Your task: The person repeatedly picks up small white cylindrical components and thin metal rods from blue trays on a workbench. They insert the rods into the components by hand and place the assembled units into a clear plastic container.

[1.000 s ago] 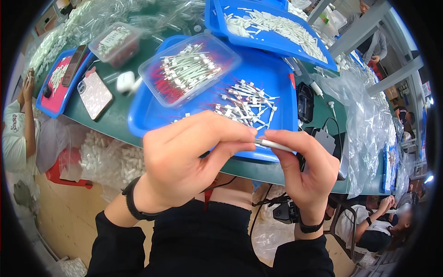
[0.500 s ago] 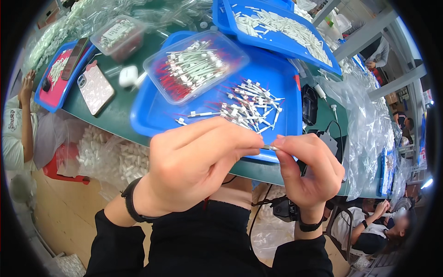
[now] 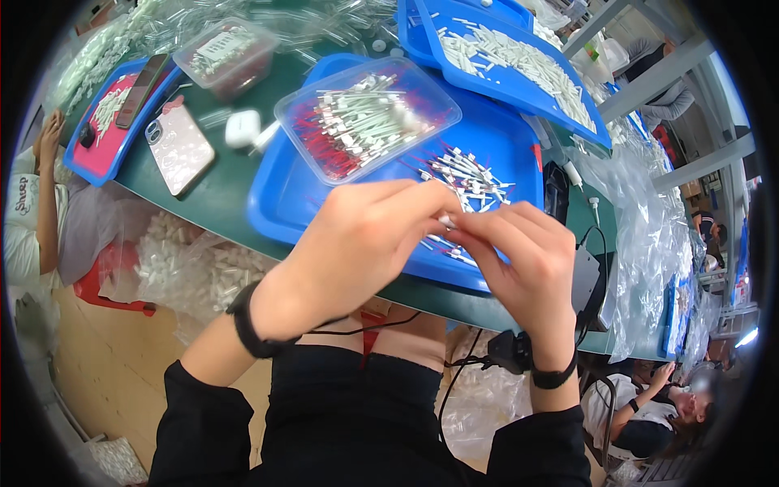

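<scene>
Over the front of a blue tray (image 3: 268, 183), my left hand (image 3: 357, 243) and my right hand (image 3: 526, 252) meet fingertip to fingertip. Both are closed in a pinch around a small white stick-like piece (image 3: 447, 221); most of it is hidden by my fingers. Just beyond them, a loose pile of thin white sticks with red wire-like ends (image 3: 466, 174) lies in the tray. A clear plastic box (image 3: 442, 122) resting over the tray's far left part holds many similar sticks, their red ends toward the lower left.
Another blue tray (image 3: 568, 130) of short white pieces stands at the far right. Leftward lie a phone in a pale case (image 3: 180, 154), a white earbud case (image 3: 242, 128), a lidless clear tub (image 3: 225, 61) and a pink-lined tray (image 3: 93, 162). Plastic bags (image 3: 641, 243) cover the right side. People sit nearby.
Both hands have moved a little farther from me over the tray and come closer together. The piece between them is now more covered by my fingers. The view has shifted slightly.
</scene>
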A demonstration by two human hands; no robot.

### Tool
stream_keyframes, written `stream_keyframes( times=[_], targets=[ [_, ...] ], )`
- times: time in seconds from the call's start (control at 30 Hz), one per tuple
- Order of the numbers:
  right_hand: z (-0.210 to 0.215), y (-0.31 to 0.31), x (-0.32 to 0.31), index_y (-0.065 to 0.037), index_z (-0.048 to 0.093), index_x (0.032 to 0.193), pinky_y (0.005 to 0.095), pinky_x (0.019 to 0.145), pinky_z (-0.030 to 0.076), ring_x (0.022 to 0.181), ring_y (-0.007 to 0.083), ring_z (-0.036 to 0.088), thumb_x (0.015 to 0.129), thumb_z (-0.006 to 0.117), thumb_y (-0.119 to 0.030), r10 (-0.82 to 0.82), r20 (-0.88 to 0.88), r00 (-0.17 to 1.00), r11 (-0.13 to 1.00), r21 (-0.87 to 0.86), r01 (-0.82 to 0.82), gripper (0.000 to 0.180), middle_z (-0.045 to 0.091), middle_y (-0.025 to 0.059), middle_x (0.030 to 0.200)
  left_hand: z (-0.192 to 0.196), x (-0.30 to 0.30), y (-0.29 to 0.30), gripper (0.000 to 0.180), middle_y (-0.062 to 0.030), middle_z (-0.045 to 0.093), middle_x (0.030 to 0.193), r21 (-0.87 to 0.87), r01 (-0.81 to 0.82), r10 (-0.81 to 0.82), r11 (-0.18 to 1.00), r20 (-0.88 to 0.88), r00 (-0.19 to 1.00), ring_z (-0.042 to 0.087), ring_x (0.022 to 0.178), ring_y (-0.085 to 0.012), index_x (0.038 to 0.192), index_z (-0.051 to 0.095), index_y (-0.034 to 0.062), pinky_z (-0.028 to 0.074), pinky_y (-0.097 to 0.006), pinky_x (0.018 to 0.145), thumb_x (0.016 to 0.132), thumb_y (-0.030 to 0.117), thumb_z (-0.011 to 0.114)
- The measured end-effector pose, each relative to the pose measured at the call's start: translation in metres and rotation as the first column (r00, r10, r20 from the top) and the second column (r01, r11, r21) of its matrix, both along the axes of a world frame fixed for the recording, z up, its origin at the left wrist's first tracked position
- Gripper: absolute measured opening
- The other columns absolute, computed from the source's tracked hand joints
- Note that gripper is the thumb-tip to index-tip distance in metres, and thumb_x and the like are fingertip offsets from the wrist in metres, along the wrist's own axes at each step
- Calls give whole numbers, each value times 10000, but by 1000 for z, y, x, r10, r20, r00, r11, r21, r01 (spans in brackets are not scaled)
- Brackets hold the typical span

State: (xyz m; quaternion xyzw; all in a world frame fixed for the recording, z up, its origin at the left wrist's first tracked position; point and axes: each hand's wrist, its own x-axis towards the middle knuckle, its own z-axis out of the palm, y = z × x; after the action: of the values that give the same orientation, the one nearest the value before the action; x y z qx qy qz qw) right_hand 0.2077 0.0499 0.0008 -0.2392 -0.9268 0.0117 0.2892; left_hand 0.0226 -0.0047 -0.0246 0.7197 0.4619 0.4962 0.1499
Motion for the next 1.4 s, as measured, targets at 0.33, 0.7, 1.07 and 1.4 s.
stream_keyframes(
  times=[0.33,0.7,1.07,1.4],
  targets=[
    [39,121,-10,2,684,883,361,631,477,671,283,633,870,592,-374,-347,41,937,904,-252,346,387,653,165,723,20,-66,55,158,-149,652,816,-150,-215,157,965,-326,932,632,725,-282,919,675,5,499,-336,684,807,114,655],
    [16,203,-29,-39,742,898,319,709,499,753,212,659,698,746,-258,-258,156,953,874,-383,299,297,700,129,801,16,-61,76,108,-146,663,738,-395,-344,78,852,-554,829,661,708,-259,775,653,-21,511,-339,665,728,76,651],
    [11,198,-39,-37,707,983,326,714,510,760,221,666,691,679,-161,-413,53,909,873,-260,412,318,679,106,797,27,-71,51,115,-114,701,841,-101,-472,444,876,-213,870,677,809,-187,814,672,-12,527,-309,775,788,91,629],
    [53,76,-18,11,643,1049,233,704,479,764,105,612,835,581,-36,-121,-526,842,855,-486,-181,228,619,41,883,36,-34,12,56,-153,656,993,37,-251,210,967,432,877,643,900,-170,912,568,-46,528,-290,819,905,9,563]
  ],
)
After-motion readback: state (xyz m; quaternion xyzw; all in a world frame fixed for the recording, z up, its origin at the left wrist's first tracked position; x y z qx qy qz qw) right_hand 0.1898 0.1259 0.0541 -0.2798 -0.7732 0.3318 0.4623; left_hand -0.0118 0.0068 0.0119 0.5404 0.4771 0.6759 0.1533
